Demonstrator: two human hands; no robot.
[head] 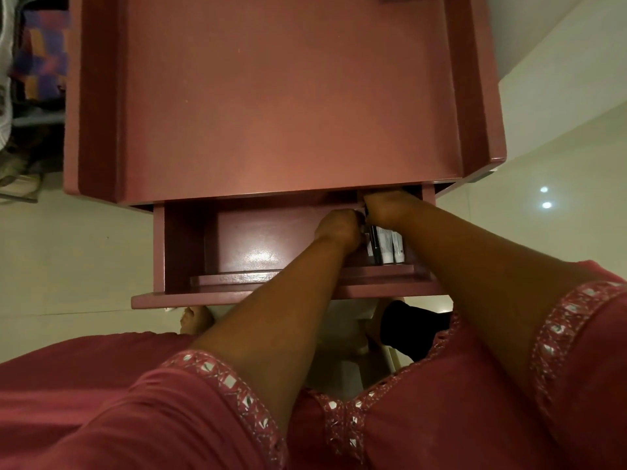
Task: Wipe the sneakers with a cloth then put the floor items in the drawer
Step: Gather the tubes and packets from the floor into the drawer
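The pink cabinet's drawer [176, 252] is pulled open below me. Both my hands are inside it at the back right corner. My left hand [339, 228] curls its fingers against a dark slim tube [374, 244] that stands among white tubes with dark ends [390, 247]. My right hand [386, 206] is curled at the top of the same group of items, partly under the cabinet top; its fingertips are hidden. No sneakers or cloth can be made out.
The cabinet top [278, 103] fills the upper view. Under the drawer front lie a black object [414, 330] and a pale object [353, 337] on the cream floor, beside a bare foot [196, 320]. Colourful clutter [37, 69] sits at the far left.
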